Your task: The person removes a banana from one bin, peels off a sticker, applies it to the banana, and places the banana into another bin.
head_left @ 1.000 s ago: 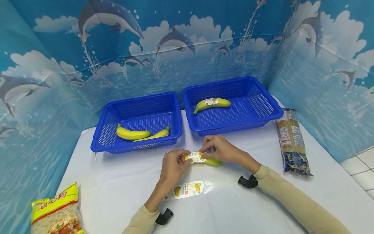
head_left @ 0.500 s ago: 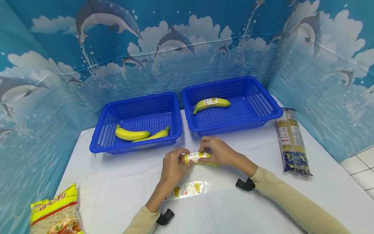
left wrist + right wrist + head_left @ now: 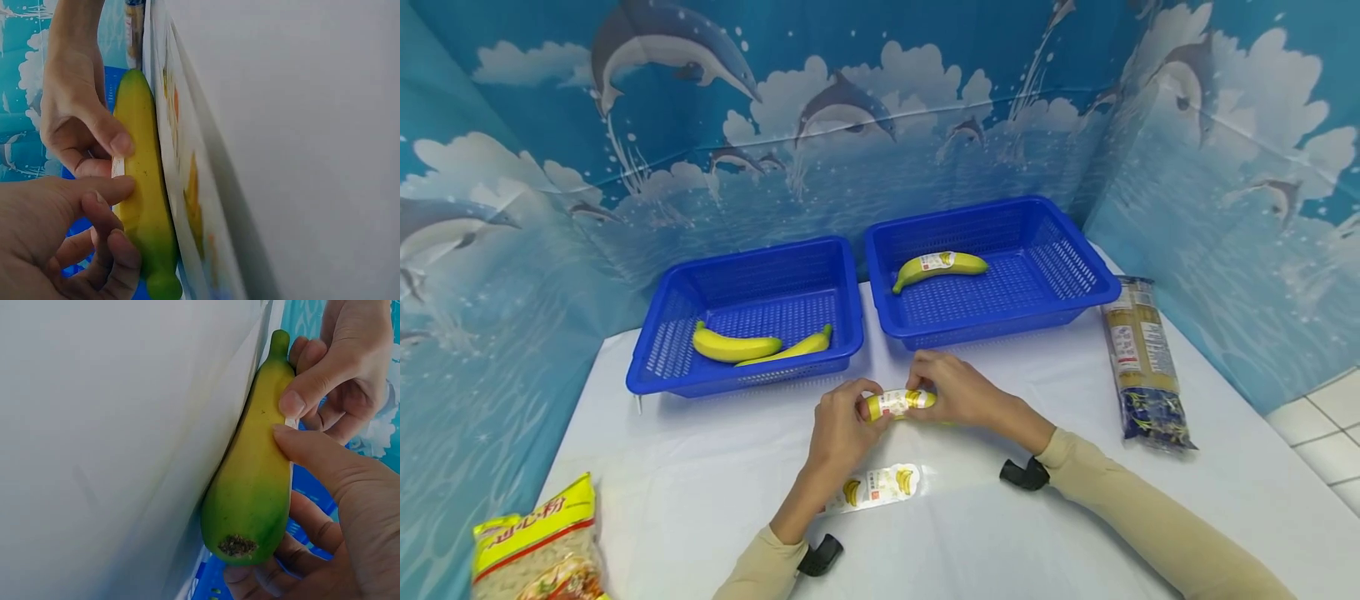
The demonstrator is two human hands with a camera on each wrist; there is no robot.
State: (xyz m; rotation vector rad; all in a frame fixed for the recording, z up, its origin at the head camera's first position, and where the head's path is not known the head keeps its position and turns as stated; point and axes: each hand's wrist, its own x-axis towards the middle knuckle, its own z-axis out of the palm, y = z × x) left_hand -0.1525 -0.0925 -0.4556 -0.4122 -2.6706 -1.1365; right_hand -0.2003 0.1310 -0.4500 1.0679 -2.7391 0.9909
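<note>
A yellow banana with green ends (image 3: 145,169) lies crosswise on the white table, between both hands. Along its top runs a white label with banana pictures (image 3: 893,403). My left hand (image 3: 841,427) grips the left part, its thumb against the near side and its fingers over the top. At the right part my right hand (image 3: 962,392) pinches it the same way, the two thumbs close together on the yellow skin. In the right wrist view the banana's dark blossom end (image 3: 237,545) shows below the right thumb. Nearer the front lies a strip of banana labels (image 3: 880,487), partly behind the left wrist.
Behind the hands stand two blue baskets; the left basket (image 3: 655,321) holds two bananas (image 3: 735,344), the right basket (image 3: 1000,323) one labelled banana (image 3: 940,267). A yellow-topped food bag (image 3: 542,542) lies front left, a long clear packet (image 3: 1144,358) at right. A dolphin-print curtain (image 3: 850,167) encloses the table.
My right hand has shifted slightly, its thumb moving from the label's right end down to the banana's near side. The banana's green right end, seen before, is now mostly hidden by that hand.
</note>
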